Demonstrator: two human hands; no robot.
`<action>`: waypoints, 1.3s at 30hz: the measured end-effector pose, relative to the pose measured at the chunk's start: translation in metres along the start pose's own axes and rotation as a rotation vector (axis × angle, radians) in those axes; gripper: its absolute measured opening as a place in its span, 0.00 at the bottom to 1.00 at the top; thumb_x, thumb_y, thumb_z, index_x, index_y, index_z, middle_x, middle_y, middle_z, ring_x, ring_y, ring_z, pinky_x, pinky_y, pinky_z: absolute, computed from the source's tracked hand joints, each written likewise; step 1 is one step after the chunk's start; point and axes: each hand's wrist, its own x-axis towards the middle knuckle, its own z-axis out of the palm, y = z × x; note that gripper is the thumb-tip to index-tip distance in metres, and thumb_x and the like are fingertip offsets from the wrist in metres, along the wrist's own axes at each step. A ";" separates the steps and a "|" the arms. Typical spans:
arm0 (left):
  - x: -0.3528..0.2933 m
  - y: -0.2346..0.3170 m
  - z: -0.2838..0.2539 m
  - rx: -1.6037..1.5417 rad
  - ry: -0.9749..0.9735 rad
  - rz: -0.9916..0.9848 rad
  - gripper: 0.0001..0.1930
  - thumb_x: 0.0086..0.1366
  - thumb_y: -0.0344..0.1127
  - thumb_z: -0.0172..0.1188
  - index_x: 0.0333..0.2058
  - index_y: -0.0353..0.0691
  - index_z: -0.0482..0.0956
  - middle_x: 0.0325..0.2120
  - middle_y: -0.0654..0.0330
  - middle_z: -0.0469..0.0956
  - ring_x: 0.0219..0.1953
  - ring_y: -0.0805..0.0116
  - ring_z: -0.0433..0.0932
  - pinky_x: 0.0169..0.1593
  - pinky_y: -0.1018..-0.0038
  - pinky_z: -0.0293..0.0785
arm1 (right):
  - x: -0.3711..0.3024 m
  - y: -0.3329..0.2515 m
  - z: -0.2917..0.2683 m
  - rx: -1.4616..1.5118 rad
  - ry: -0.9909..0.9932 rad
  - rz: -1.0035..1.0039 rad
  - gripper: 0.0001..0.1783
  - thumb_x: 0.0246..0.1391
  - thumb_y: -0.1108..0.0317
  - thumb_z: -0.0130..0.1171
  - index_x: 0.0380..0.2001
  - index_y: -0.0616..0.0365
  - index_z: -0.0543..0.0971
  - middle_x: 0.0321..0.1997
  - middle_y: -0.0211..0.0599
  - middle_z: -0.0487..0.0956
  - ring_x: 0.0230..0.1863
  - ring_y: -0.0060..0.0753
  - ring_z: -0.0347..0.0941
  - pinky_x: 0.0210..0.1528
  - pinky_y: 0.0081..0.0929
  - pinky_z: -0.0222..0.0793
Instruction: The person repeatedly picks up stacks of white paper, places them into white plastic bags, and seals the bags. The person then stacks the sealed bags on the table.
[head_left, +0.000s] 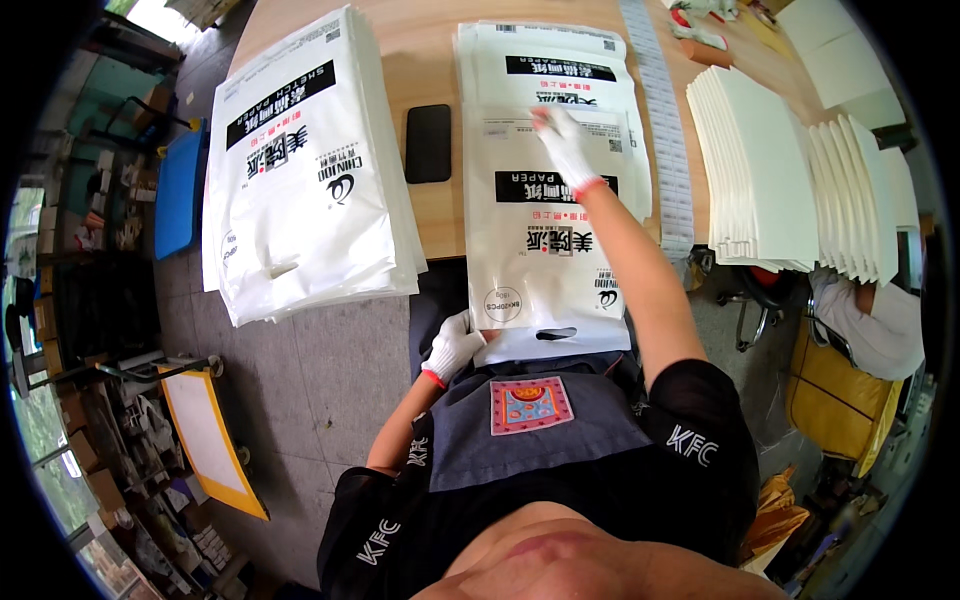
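A white plastic paper bag (pixel 545 270) with dark printing lies in front of me, its handle end hanging over the table's near edge toward my lap. My left hand (pixel 455 345), in a white glove with a red cuff, grips the bag's lower left corner beside the handle slot. Gloved the same way, my right hand (pixel 567 150) rests on the upper part of the bag, fingers stretched toward the far left and bare fingertips showing. Under and beyond this bag is a pile of similar bags (pixel 545 42).
A tall stack of printed bags (pixel 300 215) stands at the left of the wooden table (pixel 435 220). Between the stacks lies a black phone (pixel 429 143). White paper stacks (pixel 745 170) fill the right side, near a seated person's sleeve (pixel 870 325). A blue board (pixel 182 190) stands far left.
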 end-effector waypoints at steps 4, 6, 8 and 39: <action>-0.018 0.031 -0.014 -0.120 -0.032 0.178 0.17 0.59 0.35 0.65 0.45 0.34 0.77 0.35 0.63 0.80 0.36 0.80 0.74 0.42 0.79 0.71 | -0.107 -0.055 -0.100 -0.856 -0.046 0.090 0.17 0.54 0.51 0.56 0.33 0.54 0.74 0.31 0.38 0.80 0.34 0.43 0.77 0.36 0.38 0.70; -0.023 0.058 -0.024 -0.116 -0.015 0.210 0.17 0.59 0.35 0.65 0.46 0.35 0.77 0.35 0.63 0.81 0.36 0.81 0.74 0.42 0.79 0.72 | -0.156 -0.066 -0.134 -1.087 -0.366 0.441 0.19 0.55 0.50 0.53 0.36 0.55 0.76 0.31 0.41 0.80 0.33 0.44 0.78 0.34 0.41 0.70; -0.019 0.073 -0.032 -0.138 -0.006 0.330 0.18 0.59 0.34 0.64 0.47 0.35 0.77 0.36 0.64 0.81 0.36 0.82 0.74 0.42 0.80 0.72 | -0.221 -0.024 -0.137 -0.542 -0.404 0.424 0.17 0.57 0.57 0.53 0.41 0.58 0.75 0.28 0.35 0.79 0.28 0.36 0.76 0.29 0.34 0.68; 0.031 -0.103 -0.052 -0.502 0.759 0.302 0.14 0.66 0.36 0.50 0.46 0.36 0.74 0.43 0.55 0.76 0.45 0.64 0.73 0.50 0.69 0.69 | -0.144 -0.096 -0.163 -0.541 -0.234 0.025 0.11 0.56 0.64 0.55 0.40 0.56 0.75 0.42 0.39 0.79 0.37 0.32 0.78 0.39 0.30 0.73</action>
